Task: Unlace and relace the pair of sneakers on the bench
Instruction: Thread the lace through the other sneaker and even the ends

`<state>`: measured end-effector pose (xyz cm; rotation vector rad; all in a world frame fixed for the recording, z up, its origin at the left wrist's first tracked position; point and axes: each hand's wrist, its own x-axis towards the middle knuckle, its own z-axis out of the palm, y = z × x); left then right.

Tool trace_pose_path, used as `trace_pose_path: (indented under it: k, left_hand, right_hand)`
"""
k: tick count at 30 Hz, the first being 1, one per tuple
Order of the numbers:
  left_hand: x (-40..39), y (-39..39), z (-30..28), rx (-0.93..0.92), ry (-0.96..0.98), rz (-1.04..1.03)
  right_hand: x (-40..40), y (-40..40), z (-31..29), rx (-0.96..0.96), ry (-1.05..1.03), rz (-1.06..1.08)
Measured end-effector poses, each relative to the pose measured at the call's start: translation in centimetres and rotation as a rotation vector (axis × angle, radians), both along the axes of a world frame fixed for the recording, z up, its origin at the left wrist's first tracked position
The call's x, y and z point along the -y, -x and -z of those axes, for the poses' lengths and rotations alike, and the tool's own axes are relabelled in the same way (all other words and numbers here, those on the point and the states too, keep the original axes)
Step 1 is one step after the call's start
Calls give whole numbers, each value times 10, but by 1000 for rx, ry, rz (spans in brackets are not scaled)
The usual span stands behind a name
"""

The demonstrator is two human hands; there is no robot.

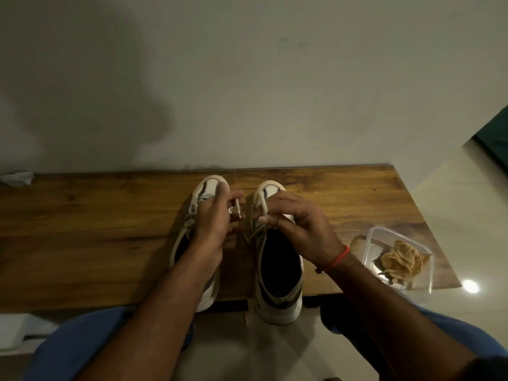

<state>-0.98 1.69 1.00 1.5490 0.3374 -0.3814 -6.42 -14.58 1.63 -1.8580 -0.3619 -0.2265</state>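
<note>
Wooden and brown, the bench [82,229] ran along a pale wall [275,78], and two white sneakers sat on it side by side with their toes toward the wall. The heels stuck out a little over the near edge.

The left hand [211,224] was over the left sneaker [204,188]. Its fingers were curled and pinched the end of a pale lace [236,207]. The right hand [299,226] was over the right sneaker [277,273]. Its fingers were curled too and held a loop of lace up near the toe end. Thin bits of lace ran down from that hand to the shoe.

It looked like the lace of the right sneaker was being worked on, near the holes by the toe. I could not tell if it was coming out or going back in. The left sneaker had some lace showing by its side.

Next, the lace tip would need to be aimed at a small hole and pulled through gently, so the lace did not twist or slip out of the fingers.

A clear plastic box [398,259] with light brown chips in it sat near the right end of the bench, well apart from the shoes. A red thread [339,258] was tied round the right wrist.
</note>
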Motion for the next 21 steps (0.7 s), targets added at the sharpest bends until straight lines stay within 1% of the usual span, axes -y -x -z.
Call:
trace_pose_path:
  k: [2, 3, 4, 7, 8, 9, 10, 12, 14, 16, 18, 19, 21]
  left_hand:
    - [0, 2, 1, -1, 14, 11]
    - [0, 2, 1, 19, 26, 6]
    - [0, -1, 3, 47, 26, -7]
    - [-5, -9, 2, 143, 17, -116]
    - [-7, -11, 2, 172, 11, -139]
    - [-9, -13, 1, 194, 1, -149]
    - [-11, -14, 1, 208, -12, -150]
    - [-10, -14, 1, 216, 3, -133]
    - [-7, -13, -1, 215, 54, -91]
    - [-4, -9, -4, 234, 80, -45]
    - [-4, -8, -4, 272, 55, -11]
    - [-4, -6, -2, 317, -13, 12]
    - [-5, -5, 4, 494, -304, 76]
  right_hand:
    - [-3, 1, -3, 1, 46, -102]
    - [-4, 1, -4, 8, 120, -146]
    - [-3, 2, -3, 23, 234, -208]
    - [0, 7, 7, 24, 674, -460]
    - [-1, 10, 10, -15, 782, -513]
    - [-3, 12, 11, -51, 844, -537]
    - [-4, 12, 11, -61, 861, -538]
    - [-1, 9, 6, -45, 790, -477]
    - [6, 3, 1, -18, 644, -271]
    - [16, -1, -3, -108, 514, -18]
    - [26, -3, -5, -263, 484, 114]
    - [32, -2, -5, -328, 502, 122]
    - [40, 0, -5, -491, 544, 59]
